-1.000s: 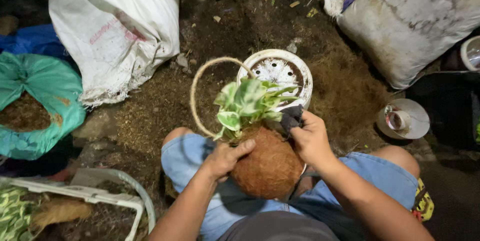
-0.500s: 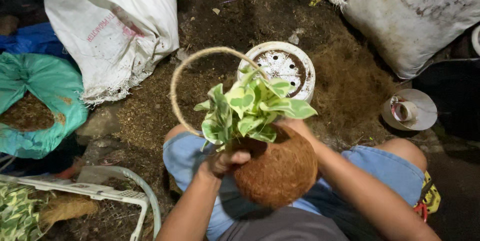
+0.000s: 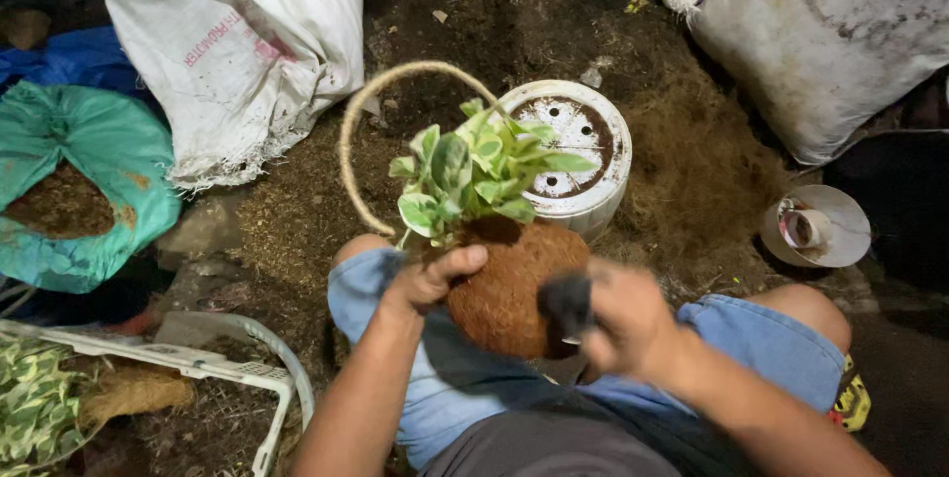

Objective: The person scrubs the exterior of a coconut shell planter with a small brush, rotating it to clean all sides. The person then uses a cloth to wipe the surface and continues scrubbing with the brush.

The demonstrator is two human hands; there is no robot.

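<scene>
The coir ball [image 3: 509, 284] has been lowered back toward the lap since half a second ago, and the right hand [image 3: 618, 319], earlier hidden behind it, is now seen blurred at its right side, closed on a dark tool [image 3: 566, 305]. The ball is gripped from the left by the left hand [image 3: 430, 279], thumb on top. Beyond the hands, the variegated plant [image 3: 474, 175] and rope loop [image 3: 346, 146] are raised. Farther off, a white pot [image 3: 593, 195] is seen on the soil.

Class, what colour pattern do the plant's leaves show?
The leaves are variegated, green with cream-white patches, seen in the head view.
</scene>
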